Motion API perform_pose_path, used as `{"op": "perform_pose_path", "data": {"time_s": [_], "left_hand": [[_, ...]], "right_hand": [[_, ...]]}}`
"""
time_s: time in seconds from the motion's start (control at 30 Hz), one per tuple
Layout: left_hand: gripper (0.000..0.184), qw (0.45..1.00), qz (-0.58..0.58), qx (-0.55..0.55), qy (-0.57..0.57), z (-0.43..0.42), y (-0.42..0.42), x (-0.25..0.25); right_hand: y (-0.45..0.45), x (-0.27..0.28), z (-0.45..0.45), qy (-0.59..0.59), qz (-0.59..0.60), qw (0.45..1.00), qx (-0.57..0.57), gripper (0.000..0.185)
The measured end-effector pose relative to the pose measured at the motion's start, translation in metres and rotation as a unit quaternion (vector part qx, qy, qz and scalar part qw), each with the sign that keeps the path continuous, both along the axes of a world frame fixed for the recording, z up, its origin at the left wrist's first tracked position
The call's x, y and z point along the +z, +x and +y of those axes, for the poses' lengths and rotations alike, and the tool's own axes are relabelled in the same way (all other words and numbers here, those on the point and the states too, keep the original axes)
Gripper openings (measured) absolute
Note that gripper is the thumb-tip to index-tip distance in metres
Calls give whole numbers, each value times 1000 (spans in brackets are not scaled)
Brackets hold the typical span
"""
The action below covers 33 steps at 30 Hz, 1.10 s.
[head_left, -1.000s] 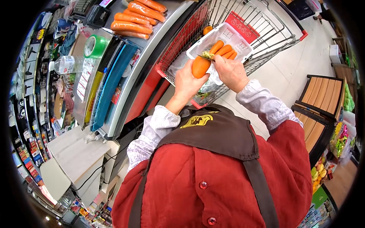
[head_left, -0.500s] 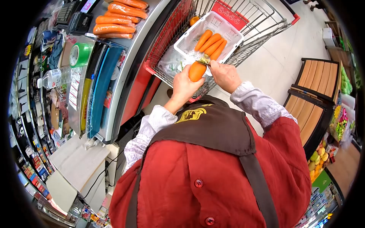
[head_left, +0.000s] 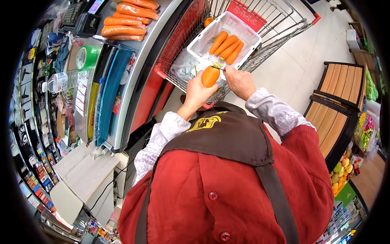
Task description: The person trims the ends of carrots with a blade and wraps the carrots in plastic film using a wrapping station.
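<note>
My left hand (head_left: 196,92) is wrapped round a carrot (head_left: 210,77), whose thick top end points away from me. My right hand (head_left: 240,82) is closed on a small knife (head_left: 219,68), its thin dark blade lying against the carrot's green stem end. Just beyond both hands, several loose carrots (head_left: 226,46) lie in a white plastic basket (head_left: 251,37). Bits of green trimming show near the blade and in the basket. The knife's handle is mostly hidden in my fingers.
The basket rests in a metal shopping cart (head_left: 280,30) beside a clear plastic bag (head_left: 183,67). Wrapped carrots (head_left: 124,30) lie on the counter (head_left: 152,38) at left, near green tape (head_left: 86,57) and a bottle (head_left: 57,83). Slatted wooden stands (head_left: 339,87) are at right.
The view has shifted, so the cart and counter sit further left. The carrots in the basket now show more fully. My hands still hold the carrot and knife, with the blade at the stem end.
</note>
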State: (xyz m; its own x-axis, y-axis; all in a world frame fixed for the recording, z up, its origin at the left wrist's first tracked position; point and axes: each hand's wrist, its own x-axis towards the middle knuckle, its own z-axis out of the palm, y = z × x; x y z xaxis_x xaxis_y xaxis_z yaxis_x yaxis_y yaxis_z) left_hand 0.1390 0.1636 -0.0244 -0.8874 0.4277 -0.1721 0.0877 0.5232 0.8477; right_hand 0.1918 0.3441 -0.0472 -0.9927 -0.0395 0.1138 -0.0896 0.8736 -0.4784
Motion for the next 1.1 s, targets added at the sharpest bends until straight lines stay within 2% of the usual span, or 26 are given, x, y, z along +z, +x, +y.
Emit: {"op": "perform_pose_path", "data": {"time_s": [0.17, 0.23, 0.47, 0.53, 0.67, 0.77, 0.87, 1.1], "left_hand": [[42, 996, 62, 8, -60, 5, 0, 11], [43, 989, 109, -4, -95, 7, 1, 11], [45, 980, 186, 18, -66, 12, 2, 19], [40, 980, 195, 26, -40, 13, 2, 23], [40, 981, 192, 23, -23, 17, 6, 22], [39, 990, 131, 17, -39, 17, 15, 13], [40, 994, 102, -2, -46, 13, 16, 10], [42, 994, 104, -7, -40, 10, 20, 4]], "right_hand": [[-4, 13, -2, -12, 20, 1000, 5, 14], [-6, 18, -4, 18, 22, 1000, 4, 9], [-13, 28, 1, -5, 83, 997, 9, 9], [-14, 29, 2, -3, 96, 995, 1, 10], [-10, 23, 8, -24, 119, 993, 6, 11], [2, -7, 11, -12, 90, 996, 0, 12], [4, -6, 8, -35, 104, 994, 2, 13], [9, -21, 8, -34, 81, 996, 8, 12]]}}
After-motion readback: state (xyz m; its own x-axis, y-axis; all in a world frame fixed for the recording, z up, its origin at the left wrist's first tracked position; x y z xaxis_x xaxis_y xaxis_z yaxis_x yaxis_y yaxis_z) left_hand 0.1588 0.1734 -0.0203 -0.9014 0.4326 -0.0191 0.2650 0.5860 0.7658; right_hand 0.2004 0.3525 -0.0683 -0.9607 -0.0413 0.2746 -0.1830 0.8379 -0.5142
